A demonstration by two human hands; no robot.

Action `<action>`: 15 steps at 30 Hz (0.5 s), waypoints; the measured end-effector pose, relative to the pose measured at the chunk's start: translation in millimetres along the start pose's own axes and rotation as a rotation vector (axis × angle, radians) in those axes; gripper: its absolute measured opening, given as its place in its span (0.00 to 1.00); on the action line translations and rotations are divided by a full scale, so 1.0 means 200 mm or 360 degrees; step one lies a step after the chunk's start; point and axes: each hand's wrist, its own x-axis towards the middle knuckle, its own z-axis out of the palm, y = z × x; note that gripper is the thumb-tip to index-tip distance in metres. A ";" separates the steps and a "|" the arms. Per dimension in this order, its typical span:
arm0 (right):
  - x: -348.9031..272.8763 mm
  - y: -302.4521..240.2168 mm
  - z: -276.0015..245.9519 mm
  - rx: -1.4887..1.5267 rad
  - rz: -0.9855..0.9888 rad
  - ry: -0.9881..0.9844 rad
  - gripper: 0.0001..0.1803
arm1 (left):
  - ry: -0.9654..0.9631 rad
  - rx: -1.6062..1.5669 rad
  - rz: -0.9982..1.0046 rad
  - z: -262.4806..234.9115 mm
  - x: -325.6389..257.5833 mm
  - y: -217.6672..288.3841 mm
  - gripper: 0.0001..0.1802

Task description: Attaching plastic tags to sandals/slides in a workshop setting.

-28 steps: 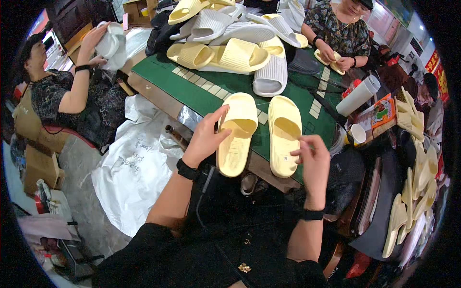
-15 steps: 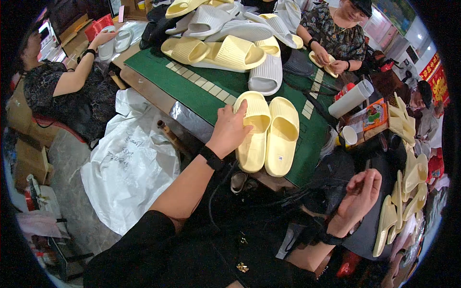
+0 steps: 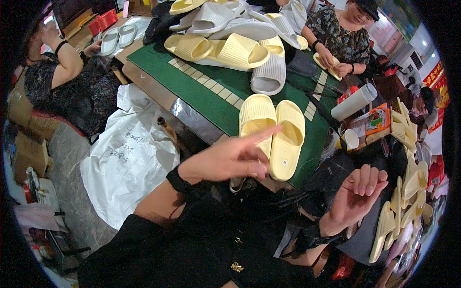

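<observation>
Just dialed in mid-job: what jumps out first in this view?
A pair of pale yellow slippers lies side by side at the near edge of the green mat, with the left hand stretched over them. The right hand hangs open and empty off the table, and a heap of slippers fills the far end.

Two pale yellow slide sandals [image 3: 272, 134] lie side by side, soles down, touching, at the near edge of the green-topped bench [image 3: 211, 96]

colourful snack packet [image 3: 376, 121] beside white cup [image 3: 351, 139]; red sign [image 3: 436, 77] far right.
</observation>
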 end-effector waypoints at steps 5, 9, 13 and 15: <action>-0.07 0.15 0.14 0.0187 0.0272 -0.0126 0.11 | -0.0345 -0.0292 0.0056 0.09 0.04 -0.06 0.56; -0.11 0.16 0.15 0.0278 0.0470 -0.0366 0.11 | -0.0365 -0.0033 0.0198 0.09 0.03 -0.08 0.32; -0.11 0.09 0.10 0.0284 0.0498 -0.0517 0.13 | -0.0168 0.0416 0.0407 0.04 -0.02 0.00 0.07; -0.11 0.09 0.08 0.0263 0.0461 -0.0435 0.13 | -0.0076 0.0508 0.0480 0.00 -0.09 0.00 0.08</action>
